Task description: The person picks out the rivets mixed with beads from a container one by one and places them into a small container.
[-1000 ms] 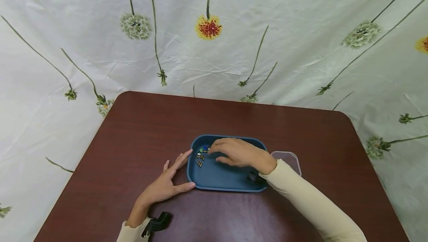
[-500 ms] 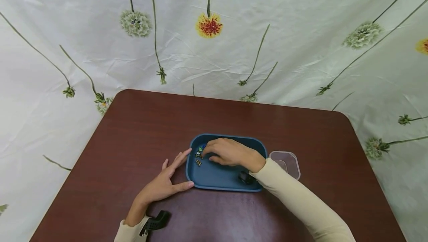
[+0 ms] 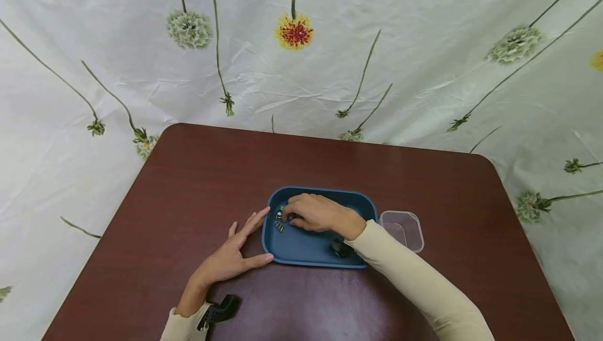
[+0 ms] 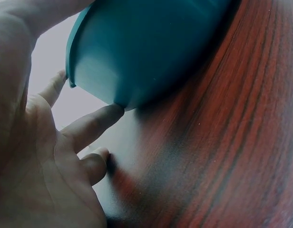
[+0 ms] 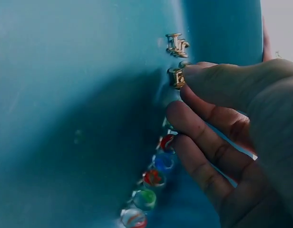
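The right hand (image 3: 314, 212) is inside the tray (image 3: 301, 251), fingers bent, with the thumb tip against a gold piece (image 5: 176, 79); whether thumb and forefinger have a complete pinch on it cannot be told, as the far side is hidden. Caution: a pinch on the thumb-tip edge alone would probably let the small, hard piece slip or tip. The other gold pieces (image 5: 177, 46) lie just beside it; if the thumb strays, it could knock them out of place or gather two at once. The next two fingertips sit close to the red marble (image 5: 166, 143), possibly touching it; contact cannot be confirmed. Any sweep of these fingers could start the marble rolling and disturb the blue marble (image 5: 163, 162) and the green marble (image 5: 145, 199) in the same row. The black wrist device (image 3: 340, 248) hangs over the tray floor; a low wrist could bring it against the wall. The left hand (image 3: 231, 260) grips nothing: its spread fingers touch the tray's left side. Uneven pressure there could shift the tray on the table (image 3: 226, 163), the likely result being a push toward the clear container (image 3: 414, 231) just beyond its right end.
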Tool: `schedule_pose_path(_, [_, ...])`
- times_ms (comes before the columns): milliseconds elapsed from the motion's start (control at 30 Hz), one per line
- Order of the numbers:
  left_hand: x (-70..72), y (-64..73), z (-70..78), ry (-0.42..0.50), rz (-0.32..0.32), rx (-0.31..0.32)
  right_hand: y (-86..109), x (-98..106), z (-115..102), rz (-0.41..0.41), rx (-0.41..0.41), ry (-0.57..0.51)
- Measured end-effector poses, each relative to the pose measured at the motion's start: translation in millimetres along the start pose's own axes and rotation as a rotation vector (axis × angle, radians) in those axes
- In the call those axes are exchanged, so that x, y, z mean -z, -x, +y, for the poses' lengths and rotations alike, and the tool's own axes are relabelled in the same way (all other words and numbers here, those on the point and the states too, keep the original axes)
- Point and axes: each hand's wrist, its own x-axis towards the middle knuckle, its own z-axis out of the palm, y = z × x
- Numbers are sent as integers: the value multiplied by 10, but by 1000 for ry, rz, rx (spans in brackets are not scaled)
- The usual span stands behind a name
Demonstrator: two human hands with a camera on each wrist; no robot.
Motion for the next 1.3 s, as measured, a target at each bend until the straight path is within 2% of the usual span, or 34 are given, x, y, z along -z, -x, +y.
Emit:
schedule_pose_path(333, [0,11,-4,2,1,-4,-43,-55,84,11,-2,-43])
schedule_pose_path(933, [3,-3,8,-10,0,-9,-74,-101,89,23,-16,-35])
schedule_pose_path(1300, [-5,-7,-10,-10,-3,-16,-91,-118,74,31,-17,34])
